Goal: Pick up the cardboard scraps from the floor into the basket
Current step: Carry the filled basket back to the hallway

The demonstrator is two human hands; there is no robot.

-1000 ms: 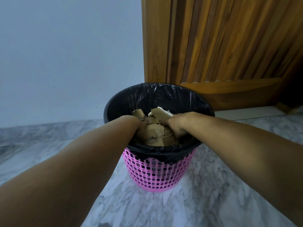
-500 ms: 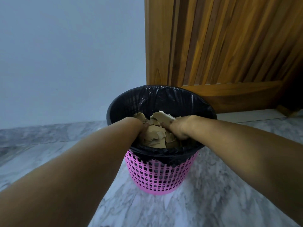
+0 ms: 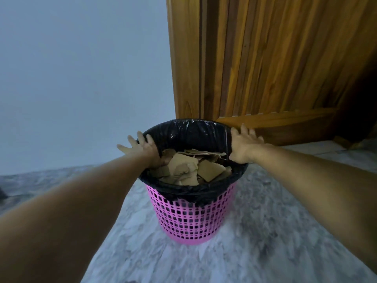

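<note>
Cardboard scraps (image 3: 191,168) piled inside pink basket (image 3: 189,219), black liner (image 3: 189,131) over rim.
Left hand (image 3: 142,148) on left rim, right hand (image 3: 243,146) on right rim, both with fingers spread and straight, gripping nothing. Basket stands on marble floor (image 3: 255,252), wooden door (image 3: 265,58) behind.

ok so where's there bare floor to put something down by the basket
Bare marble floor lies in front of the pink basket, between the two forearms, and to its right below the wooden door. The basket itself is crowded: cardboard scraps fill it, with the left hand and right hand at its rim.
</note>
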